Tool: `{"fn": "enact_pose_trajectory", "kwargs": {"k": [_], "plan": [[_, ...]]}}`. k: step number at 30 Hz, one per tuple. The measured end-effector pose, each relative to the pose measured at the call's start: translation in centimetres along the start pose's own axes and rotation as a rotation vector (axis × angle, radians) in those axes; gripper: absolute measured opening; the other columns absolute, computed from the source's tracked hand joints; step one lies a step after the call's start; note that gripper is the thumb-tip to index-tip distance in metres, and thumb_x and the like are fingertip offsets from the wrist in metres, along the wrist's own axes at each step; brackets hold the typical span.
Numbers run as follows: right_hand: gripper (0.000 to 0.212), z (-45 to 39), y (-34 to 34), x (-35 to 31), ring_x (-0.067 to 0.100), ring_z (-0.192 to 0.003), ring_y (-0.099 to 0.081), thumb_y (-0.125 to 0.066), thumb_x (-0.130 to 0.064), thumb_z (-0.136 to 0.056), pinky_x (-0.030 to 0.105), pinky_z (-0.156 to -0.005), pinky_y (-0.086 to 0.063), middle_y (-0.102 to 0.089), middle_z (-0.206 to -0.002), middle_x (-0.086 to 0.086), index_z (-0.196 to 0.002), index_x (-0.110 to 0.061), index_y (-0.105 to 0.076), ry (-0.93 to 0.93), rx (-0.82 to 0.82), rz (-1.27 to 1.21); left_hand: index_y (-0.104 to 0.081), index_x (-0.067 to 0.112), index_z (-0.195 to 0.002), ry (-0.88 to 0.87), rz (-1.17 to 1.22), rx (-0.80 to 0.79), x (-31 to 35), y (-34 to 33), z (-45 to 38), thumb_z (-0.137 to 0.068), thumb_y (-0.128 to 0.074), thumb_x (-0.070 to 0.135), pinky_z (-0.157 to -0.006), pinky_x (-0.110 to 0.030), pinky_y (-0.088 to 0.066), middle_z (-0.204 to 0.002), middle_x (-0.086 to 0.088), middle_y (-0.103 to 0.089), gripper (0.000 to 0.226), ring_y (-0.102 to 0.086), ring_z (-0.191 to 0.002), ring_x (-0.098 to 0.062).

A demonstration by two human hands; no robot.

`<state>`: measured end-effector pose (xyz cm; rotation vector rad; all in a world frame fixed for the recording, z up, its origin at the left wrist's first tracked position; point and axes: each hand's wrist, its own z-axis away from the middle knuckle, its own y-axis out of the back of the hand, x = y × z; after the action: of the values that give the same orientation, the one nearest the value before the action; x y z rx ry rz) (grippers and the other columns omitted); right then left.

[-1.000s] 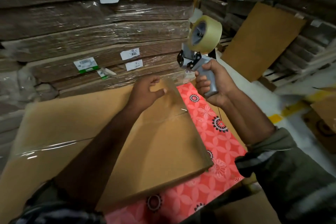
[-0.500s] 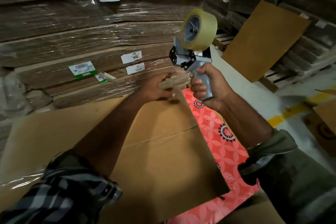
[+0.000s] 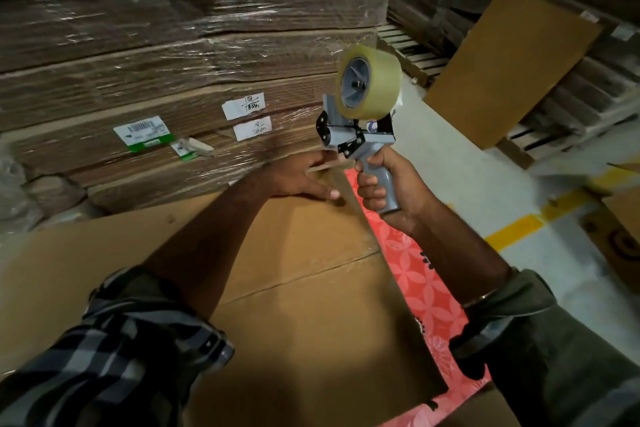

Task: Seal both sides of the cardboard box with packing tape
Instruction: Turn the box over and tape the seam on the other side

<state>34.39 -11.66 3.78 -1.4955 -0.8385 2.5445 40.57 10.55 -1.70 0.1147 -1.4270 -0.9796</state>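
Observation:
A flat brown cardboard box [image 3: 304, 305] lies in front of me on a red flowered sheet [image 3: 429, 291]. My right hand [image 3: 391, 191] grips the grey handle of a tape dispenser [image 3: 349, 139], held upright just past the box's far right corner. A roll of clear packing tape [image 3: 372, 81] sits on top of it. A clear strip of tape runs from the dispenser down onto that corner. My left hand [image 3: 301, 180] reaches across the box and rests with outstretched fingers on the tape there.
A tall stack of shrink-wrapped flat cartons [image 3: 194, 73] with paper labels stands right behind the box. A loose cardboard sheet [image 3: 509, 69] leans on pallets at the right. The grey floor has a yellow line [image 3: 516, 229].
The dispenser has moved a little away from me and stands more upright. My left hand went from a curled hold on the tape end to outstretched fingers at the box's far corner.

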Motion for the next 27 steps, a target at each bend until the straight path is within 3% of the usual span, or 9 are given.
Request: {"fn": "enact_pose_trajectory", "kwargs": {"k": [2,3,6,11,15,27], "plan": [[0.019,-0.1,0.3,0.2,0.004,-0.04,-0.029,-0.039,-0.022,-0.092,0.018,-0.035,-0.022,-0.037,-0.06,-0.007,-0.084,-0.015,-0.055,-0.002,0.0,-0.003,-0.052,0.032,-0.15,-0.009,-0.011,-0.017,0.0,-0.1,-0.2,-0.074,-0.092,0.043,-0.111,-0.014,-0.032,-0.142,0.023,-0.052,0.086,-0.048,-0.133,0.004],[0.019,-0.1,0.4,0.3,0.004,-0.041,-0.03,-0.039,-0.022,-0.092,0.018,-0.035,-0.023,-0.037,-0.06,-0.006,-0.084,-0.015,-0.055,-0.001,-0.004,-0.009,-0.052,0.033,-0.15,-0.012,-0.016,-0.011,-0.1,-0.3,-0.3,-0.074,-0.092,0.042,-0.11,-0.014,-0.032,-0.14,0.023,-0.053,0.086,-0.047,-0.133,0.004],[0.019,-0.1,0.7,0.6,0.004,-0.04,-0.03,-0.039,-0.021,-0.092,0.018,-0.034,-0.024,-0.037,-0.06,-0.006,-0.084,-0.015,-0.055,0.003,0.001,-0.016,-0.052,0.038,-0.148,-0.003,-0.027,-0.004,-0.2,-0.5,-0.4,-0.067,-0.093,0.053,-0.116,-0.024,-0.034,-0.145,0.018,-0.056,0.092,-0.05,-0.135,-0.001],[0.019,-0.4,1.1,0.6,0.005,-0.039,-0.031,-0.04,-0.021,-0.093,0.019,-0.035,-0.023,-0.039,-0.059,-0.006,-0.084,-0.015,-0.055,0.023,0.027,-0.007,-0.053,0.034,-0.149,-0.012,0.023,0.025,0.1,-0.6,-0.6,-0.065,-0.094,0.054,-0.119,-0.026,-0.034,-0.148,0.021,-0.054,0.096,-0.05,-0.138,-0.001],[0.017,-0.8,0.9,0.2,0.005,-0.042,-0.03,-0.042,-0.021,-0.091,0.019,-0.037,-0.022,-0.037,-0.061,-0.006,-0.084,-0.016,-0.056,0.058,0.046,0.005,-0.053,0.034,-0.149,0.01,0.076,0.089,-0.5,-0.9,-0.8,-0.055,-0.09,0.072,-0.123,-0.038,-0.037,-0.15,0.014,-0.057,0.108,-0.051,-0.139,-0.001],[0.015,-1.7,0.3,-0.1,0.006,-0.042,-0.03,-0.041,-0.02,-0.094,0.021,-0.039,-0.02,-0.037,-0.06,-0.005,-0.089,-0.014,-0.054,0.074,0.075,0.061,-0.062,0.038,-0.135,-0.035,0.213,0.204,-1.2,-1.2,-1.3,-0.049,-0.093,0.07,-0.114,-0.045,-0.048,-0.133,0.012,-0.068,0.097,-0.063,-0.126,-0.007]]}}
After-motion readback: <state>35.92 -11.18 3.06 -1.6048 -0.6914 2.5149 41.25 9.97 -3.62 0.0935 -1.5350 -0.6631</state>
